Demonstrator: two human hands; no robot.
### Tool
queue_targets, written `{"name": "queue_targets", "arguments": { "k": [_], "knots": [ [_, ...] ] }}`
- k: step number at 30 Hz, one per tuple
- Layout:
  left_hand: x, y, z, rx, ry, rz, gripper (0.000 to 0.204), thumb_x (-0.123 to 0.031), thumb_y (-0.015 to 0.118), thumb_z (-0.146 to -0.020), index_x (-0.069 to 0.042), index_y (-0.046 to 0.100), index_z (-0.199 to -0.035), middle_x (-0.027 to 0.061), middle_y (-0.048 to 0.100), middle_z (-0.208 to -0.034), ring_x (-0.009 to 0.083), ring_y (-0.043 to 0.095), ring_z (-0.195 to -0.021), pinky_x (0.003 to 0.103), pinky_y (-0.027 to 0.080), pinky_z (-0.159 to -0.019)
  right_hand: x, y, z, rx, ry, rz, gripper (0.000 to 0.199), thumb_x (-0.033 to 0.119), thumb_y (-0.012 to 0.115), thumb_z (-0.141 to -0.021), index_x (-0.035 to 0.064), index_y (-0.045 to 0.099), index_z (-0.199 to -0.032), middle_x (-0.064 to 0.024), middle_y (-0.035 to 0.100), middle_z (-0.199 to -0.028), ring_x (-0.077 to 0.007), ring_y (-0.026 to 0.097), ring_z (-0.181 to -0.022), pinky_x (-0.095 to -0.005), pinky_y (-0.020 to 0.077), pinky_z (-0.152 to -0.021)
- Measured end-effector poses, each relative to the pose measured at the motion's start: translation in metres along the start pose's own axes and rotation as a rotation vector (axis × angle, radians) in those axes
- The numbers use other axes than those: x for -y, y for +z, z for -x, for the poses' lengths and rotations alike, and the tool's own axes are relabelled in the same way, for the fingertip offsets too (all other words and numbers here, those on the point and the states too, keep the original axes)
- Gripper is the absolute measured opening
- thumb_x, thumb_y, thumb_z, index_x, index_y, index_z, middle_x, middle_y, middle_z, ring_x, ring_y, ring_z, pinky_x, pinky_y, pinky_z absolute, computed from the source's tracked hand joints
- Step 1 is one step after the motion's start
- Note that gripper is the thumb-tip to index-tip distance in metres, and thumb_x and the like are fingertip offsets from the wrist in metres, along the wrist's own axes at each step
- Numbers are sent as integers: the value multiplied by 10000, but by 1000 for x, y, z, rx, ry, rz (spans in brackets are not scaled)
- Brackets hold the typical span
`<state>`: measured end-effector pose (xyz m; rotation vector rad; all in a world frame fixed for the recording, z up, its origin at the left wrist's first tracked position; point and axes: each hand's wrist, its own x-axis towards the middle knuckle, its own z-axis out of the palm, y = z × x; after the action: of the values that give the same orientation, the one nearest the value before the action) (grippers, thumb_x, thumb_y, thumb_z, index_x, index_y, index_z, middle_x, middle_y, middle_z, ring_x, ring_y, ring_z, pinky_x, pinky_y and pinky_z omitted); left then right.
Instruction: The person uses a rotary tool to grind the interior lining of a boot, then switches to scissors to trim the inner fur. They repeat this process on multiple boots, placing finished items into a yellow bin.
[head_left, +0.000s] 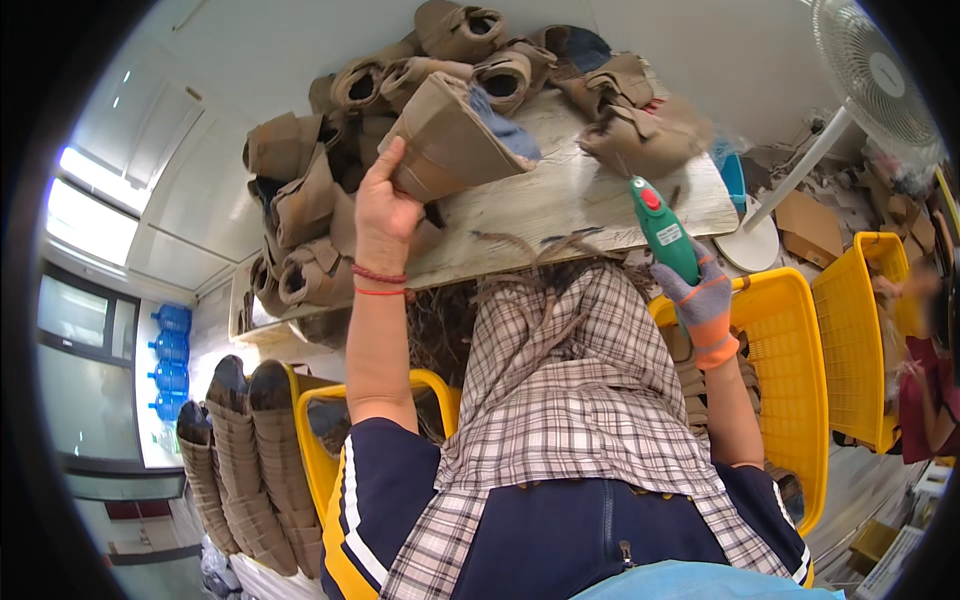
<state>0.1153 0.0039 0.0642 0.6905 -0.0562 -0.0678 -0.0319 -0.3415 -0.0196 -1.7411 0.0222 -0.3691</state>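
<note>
My left hand (384, 212) is bare, with red bands at the wrist, and grips a tan boot upper (450, 140) with a blue lining, lifted over the wooden worktable (590, 195). My right hand (702, 300) wears a grey and orange glove and holds a green handheld power tool (662, 228) with a red button, its tip pointing up near the table's right part. A checked apron covers my lap below both arms.
Many tan boot uppers (330, 180) are heaped on the table's left and back. Yellow plastic baskets (790, 370) stand at my right, another at my left. Stacked uppers (245, 460) lean at lower left. A white standing fan (870, 70) is at upper right. Another person sits at far right.
</note>
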Motion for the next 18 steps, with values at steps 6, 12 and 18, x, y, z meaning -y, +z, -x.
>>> {"name": "queue_targets", "arguments": {
  "k": [6, 12, 18],
  "knots": [
    [-40, -52, 20, -1, -263, 359, 317, -102, 427, -938, 98, 458, -1183, 233, 513, -1222, 333, 506, -1139, 448, 421, -983, 8, 33, 1, 7, -440, 382, 661, 294, 813, -636, 51, 554, -1195, -127, 659, -779, -224, 644, -641, -302, 509, -595],
    [-36, -75, 40, 2, -348, 546, 342, -110, 393, -950, 100, 413, -1219, 247, 477, -1256, 349, 481, -1162, 469, 395, -1003, 14, 35, 0, -2, -711, 644, 650, 327, 803, -621, 61, 575, -1169, -103, 629, -714, -255, 609, -596, -330, 485, -545],
    [-26, -78, 44, 0, -416, 561, 353, -131, 392, -953, 88, 412, -1229, 238, 483, -1256, 350, 478, -1166, 473, 392, -1002, 12, 31, -2, 1, -813, 771, 650, 360, 793, -620, 80, 583, -1167, -82, 607, -680, -232, 593, -583, -324, 467, -542]
  ]
}}
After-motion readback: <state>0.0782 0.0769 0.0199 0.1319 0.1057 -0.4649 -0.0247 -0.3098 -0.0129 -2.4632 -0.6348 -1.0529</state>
